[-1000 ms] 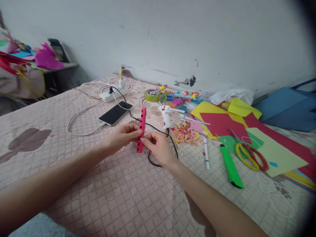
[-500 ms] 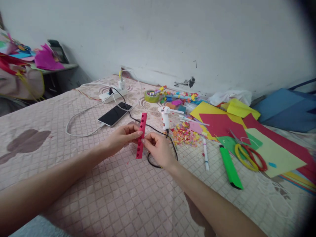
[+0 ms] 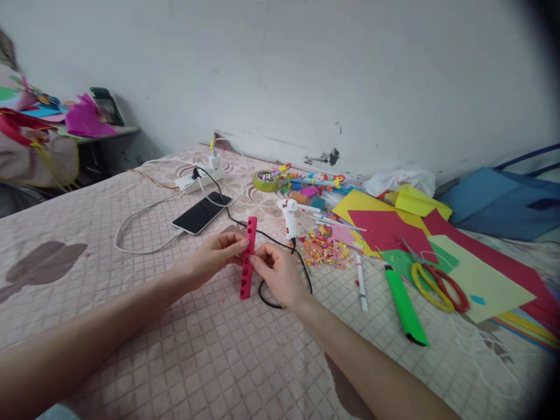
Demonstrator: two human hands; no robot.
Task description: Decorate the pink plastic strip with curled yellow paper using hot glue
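Note:
A pink strip with a row of punched holes (image 3: 247, 256) stands nearly upright above the quilted bedcover (image 3: 175, 350). My left hand (image 3: 216, 256) pinches its middle from the left, fingers closed on it. My right hand (image 3: 275, 274) pinches the same spot from the right, fingers curled. A black cable (image 3: 280, 303) loops just beneath my right hand.
A white glue gun (image 3: 289, 217) lies beyond my hands beside a heap of paper scraps (image 3: 324, 245). A phone (image 3: 201, 213) and power strip (image 3: 196, 179) sit at the back left. To the right lie a marker (image 3: 361, 283), green highlighter (image 3: 405, 304), scissors (image 3: 435, 286) and coloured sheets (image 3: 394, 224).
The view has tilted, so everything sits lower in frame. The pink strip has slid slightly down between my fingers; both hands keep their pinch on it.

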